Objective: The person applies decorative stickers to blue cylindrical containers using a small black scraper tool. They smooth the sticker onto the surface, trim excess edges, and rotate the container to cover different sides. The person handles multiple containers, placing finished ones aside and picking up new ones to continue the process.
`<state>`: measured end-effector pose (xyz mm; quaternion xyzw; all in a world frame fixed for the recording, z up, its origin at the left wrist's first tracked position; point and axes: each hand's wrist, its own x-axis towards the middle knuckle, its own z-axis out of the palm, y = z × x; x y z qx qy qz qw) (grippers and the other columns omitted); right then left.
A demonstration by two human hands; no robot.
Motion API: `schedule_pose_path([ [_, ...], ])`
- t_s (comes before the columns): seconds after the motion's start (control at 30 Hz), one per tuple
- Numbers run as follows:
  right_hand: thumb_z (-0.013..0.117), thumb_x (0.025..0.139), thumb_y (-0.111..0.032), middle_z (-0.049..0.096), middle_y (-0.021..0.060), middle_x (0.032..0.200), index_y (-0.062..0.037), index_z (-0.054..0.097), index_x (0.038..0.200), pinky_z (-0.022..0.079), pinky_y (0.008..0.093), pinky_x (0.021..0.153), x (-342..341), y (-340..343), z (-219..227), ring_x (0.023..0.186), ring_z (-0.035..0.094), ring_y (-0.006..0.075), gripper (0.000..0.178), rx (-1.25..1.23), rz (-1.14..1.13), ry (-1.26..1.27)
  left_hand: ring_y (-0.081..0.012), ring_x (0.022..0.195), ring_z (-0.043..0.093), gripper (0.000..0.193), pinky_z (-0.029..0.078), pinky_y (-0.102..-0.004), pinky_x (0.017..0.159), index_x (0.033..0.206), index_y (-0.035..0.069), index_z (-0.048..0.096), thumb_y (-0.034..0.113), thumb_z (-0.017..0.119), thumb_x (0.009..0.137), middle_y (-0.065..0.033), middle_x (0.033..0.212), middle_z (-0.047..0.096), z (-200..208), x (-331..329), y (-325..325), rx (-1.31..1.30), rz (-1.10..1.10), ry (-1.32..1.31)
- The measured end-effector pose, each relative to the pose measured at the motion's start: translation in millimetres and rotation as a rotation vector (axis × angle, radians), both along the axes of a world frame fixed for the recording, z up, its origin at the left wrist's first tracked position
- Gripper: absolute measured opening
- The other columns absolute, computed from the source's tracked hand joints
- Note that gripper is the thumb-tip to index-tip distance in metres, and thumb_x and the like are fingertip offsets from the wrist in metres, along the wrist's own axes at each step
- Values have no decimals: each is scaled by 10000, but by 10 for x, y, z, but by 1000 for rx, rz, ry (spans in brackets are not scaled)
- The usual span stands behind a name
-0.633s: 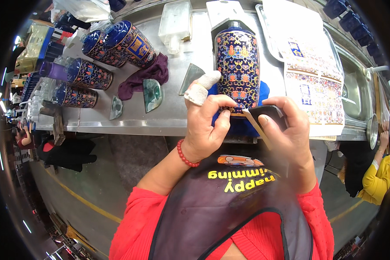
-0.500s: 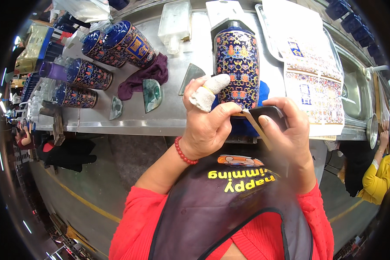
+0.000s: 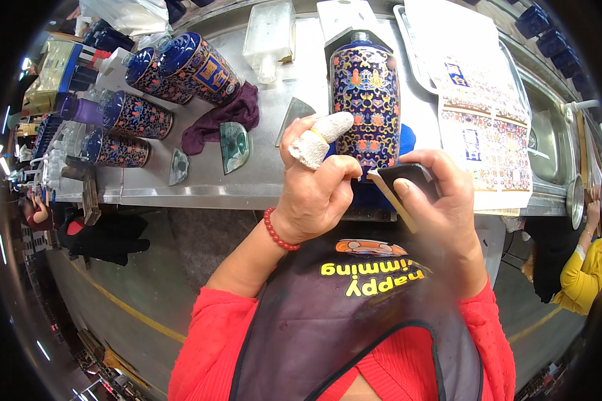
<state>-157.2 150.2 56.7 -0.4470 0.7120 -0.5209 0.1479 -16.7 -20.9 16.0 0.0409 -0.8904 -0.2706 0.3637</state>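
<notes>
Both hands hid the lower end of the patterned bottle (image 3: 364, 107); a blue cloth (image 3: 405, 142) barely showed behind it.

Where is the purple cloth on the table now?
In the head view, the purple cloth lies on the metal table, left of the standing patterned bottle and just below the lying bottles.

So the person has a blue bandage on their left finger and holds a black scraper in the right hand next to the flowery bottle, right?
Not quite: the bandage on the left hand is white, not blue, as the head view shows. The rest fits: the right hand holds a black scraper next to the flowery bottle.
</notes>
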Motion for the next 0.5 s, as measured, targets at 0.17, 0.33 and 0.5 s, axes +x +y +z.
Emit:
schedule_pose_path([
  [0.17, 753, 848, -60, 712, 123, 885, -5, 668, 1082, 546, 310, 687, 34, -33, -25, 769, 713, 214, 255, -3, 17, -19, -435, 1317, 402, 239, 270, -534, 1141, 928, 99, 675, -9, 653, 717, -201, 1371, 578, -12, 13, 2, 20, 3, 0],
  [0.33, 754, 846, -60, 691, 130, 888, 1, 665, 1078, 540, 325, 698, 56, -48, 12, 770, 699, 238, 256, 25, 34, 31, -436, 1292, 431, 220, 285, -528, 1130, 937, 92, 676, -1, 660, 739, -206, 1361, 579, -27, 22, 19, 22, 18, 24],
  [0.5, 742, 845, -49, 686, 141, 897, 0, 663, 1065, 539, 343, 699, 76, -66, 55, 775, 701, 276, 239, 53, 20, 72, -432, 1268, 451, 191, 307, -512, 1104, 932, 76, 669, 53, 696, 745, -219, 1338, 582, -18, 23, 18, 88, 38, 48],
])
